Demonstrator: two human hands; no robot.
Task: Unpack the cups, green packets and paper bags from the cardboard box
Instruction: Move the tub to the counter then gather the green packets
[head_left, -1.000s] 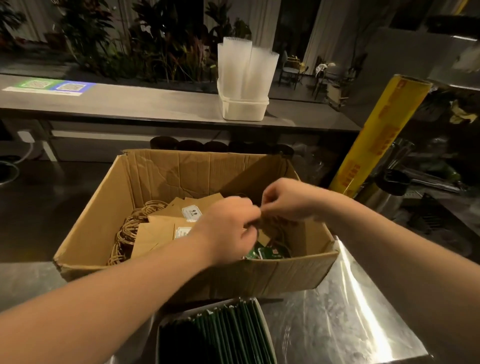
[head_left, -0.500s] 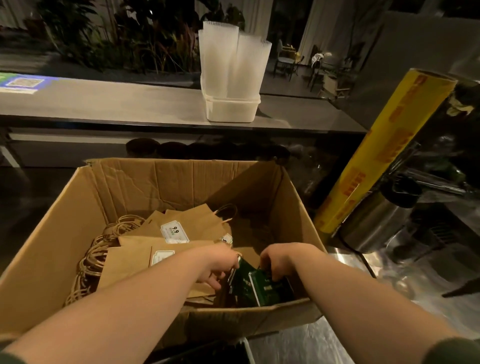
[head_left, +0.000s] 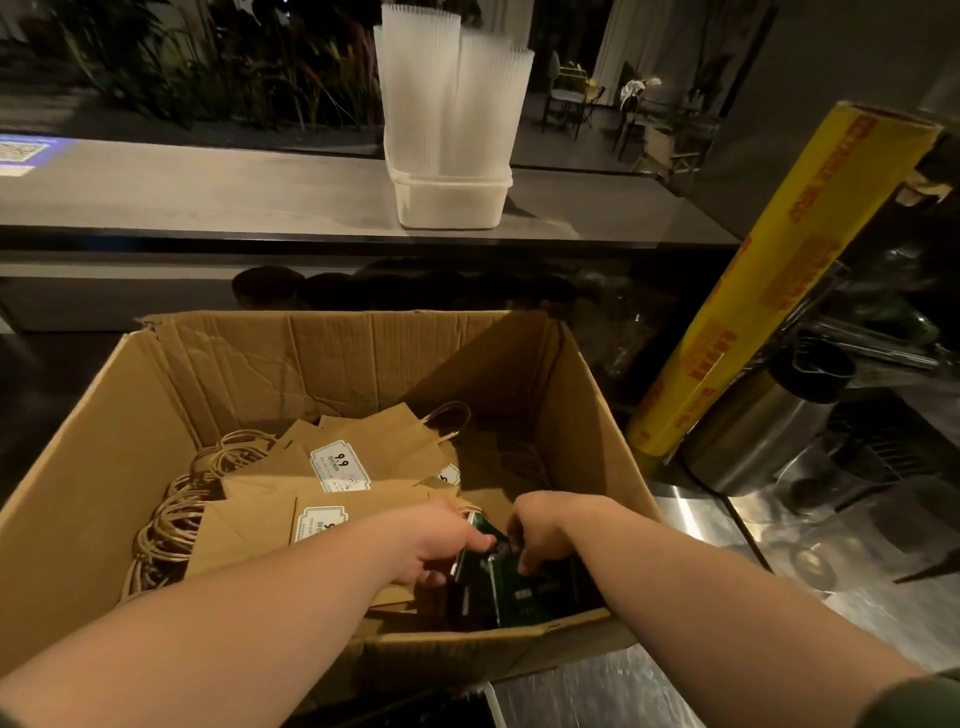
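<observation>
Steel tabletop (head_left: 691, 525) carries the cardboard box (head_left: 249, 374); in its five-o'clock corner the left hand (head_left: 441, 543) and right hand (head_left: 537, 527) curl round the green packets (head_left: 511, 590), likely gathering them to lift; paper bags (head_left: 374, 447) lie toward nine.

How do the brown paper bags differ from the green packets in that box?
The paper bags are brown, with twisted handles and white labels; the green packets are dark and glossy. The paper bags lie flat and overlapping; the green packets seem to stand on edge in the near right corner, gripped by the left hand and right hand. Both sit inside the cardboard box.
</observation>
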